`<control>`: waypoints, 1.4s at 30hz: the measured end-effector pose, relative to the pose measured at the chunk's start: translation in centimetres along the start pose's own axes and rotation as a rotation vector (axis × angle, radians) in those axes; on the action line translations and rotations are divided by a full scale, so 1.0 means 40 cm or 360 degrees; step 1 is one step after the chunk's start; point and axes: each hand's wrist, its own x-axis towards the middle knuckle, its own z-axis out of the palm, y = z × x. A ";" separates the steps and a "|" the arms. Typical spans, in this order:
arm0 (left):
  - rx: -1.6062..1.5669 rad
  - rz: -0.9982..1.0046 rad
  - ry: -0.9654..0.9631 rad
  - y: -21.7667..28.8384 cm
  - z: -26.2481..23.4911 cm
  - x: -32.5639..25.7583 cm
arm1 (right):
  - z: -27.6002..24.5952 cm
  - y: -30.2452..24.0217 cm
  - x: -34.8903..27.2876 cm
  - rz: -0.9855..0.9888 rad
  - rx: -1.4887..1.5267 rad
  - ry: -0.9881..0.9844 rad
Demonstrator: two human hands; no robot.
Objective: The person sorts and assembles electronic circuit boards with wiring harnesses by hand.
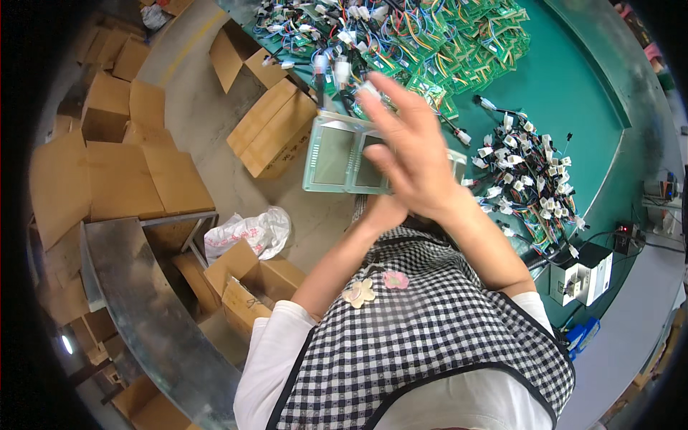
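1. A pale-framed panel of grey screens [330,156] sits at the near edge of the green worktop [562,100], long axis running left to right across the checked apron [430,337].
2. The right hand [413,143], blurred and open, reaches across the panel's middle; contact is unclear.
3. The left hand [387,213] shows at the panel's lower edge, partly behind the right wrist, its grip impossible to tell.
4. Wired circuit boards [459,46] heap beyond.

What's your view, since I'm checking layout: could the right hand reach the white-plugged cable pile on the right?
Probably yes: the cable pile lies near the right hand; only the end of the display panel shows between them; the pile is uncovered.
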 end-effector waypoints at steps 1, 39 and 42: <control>0.0000 0.0009 -0.0002 -0.024 0.003 -0.009 | 0.024 -0.011 0.009 0.0005 -0.0114 -0.0030; 0.2262 -0.0061 -0.0480 0.195 -0.103 0.222 | -0.150 0.010 -0.088 0.1461 0.2010 0.0659; 0.1684 0.0008 -0.0793 0.165 -0.176 0.219 | -0.196 0.048 -0.132 0.1447 0.1746 0.0536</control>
